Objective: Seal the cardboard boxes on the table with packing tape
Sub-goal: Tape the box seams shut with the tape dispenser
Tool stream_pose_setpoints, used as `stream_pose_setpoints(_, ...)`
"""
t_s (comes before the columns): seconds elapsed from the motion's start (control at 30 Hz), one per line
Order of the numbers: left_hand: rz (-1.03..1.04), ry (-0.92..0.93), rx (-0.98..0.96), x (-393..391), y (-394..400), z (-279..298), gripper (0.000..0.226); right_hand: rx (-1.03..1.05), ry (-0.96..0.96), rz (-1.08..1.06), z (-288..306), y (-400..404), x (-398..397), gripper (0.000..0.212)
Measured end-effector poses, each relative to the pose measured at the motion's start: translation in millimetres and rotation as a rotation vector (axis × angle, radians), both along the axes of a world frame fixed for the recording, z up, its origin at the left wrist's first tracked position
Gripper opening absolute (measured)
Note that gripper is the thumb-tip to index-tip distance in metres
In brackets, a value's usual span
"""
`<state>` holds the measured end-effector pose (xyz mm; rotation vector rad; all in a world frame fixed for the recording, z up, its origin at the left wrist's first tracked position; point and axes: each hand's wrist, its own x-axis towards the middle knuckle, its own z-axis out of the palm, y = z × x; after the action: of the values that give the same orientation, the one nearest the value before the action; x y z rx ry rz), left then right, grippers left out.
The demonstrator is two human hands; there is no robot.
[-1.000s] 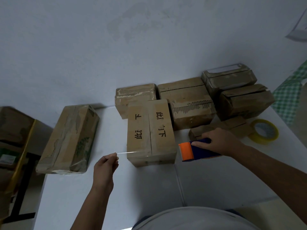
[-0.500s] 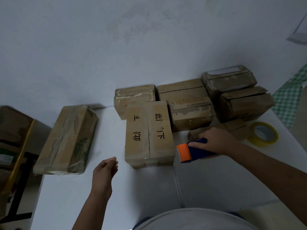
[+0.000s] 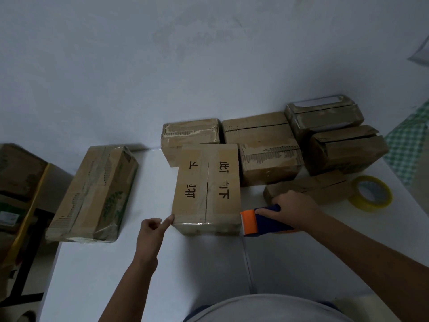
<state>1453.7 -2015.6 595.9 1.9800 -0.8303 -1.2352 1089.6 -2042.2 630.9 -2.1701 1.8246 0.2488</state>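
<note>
A cardboard box with black printed characters [image 3: 206,182] stands mid-table, its two top flaps meeting along a centre seam. Clear tape runs across its near edge. My left hand [image 3: 151,231] is at the box's near left corner, index finger pressing the tape end there, other fingers curled. My right hand [image 3: 290,210] grips the blue and orange tape dispenser [image 3: 262,221], whose orange head sits against the box's near right corner.
A taped box [image 3: 92,194] lies at the table's left edge. Several more cardboard boxes [image 3: 262,147] crowd the back by the wall, a flat one [image 3: 306,189] just behind my right hand. A yellow tape roll [image 3: 371,194] lies far right. White table [image 3: 185,275] in front.
The strip stretched between my left hand and the dispenser now lies across the box's near edge. My left hand moved right to the box corner; the dispenser moved down against the right corner.
</note>
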Motion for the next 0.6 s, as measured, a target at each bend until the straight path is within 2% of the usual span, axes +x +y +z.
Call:
stream_pose_setpoints(0.13,-0.057,0.005,0.021,18,-16,5,0.049,-0.066,0.008,-0.1,-15,22,16,0.083)
stream_pose_setpoints(0.27,-0.126,-0.024,0.043,21,-17,4,0.047,-0.069,-0.076,-0.172,-25,34,16,0.08)
stream_pose_setpoints(0.6,-0.141,-0.038,-0.045,27,-8,5,0.03,-0.065,-0.12,-0.188,-18,37,15,0.074)
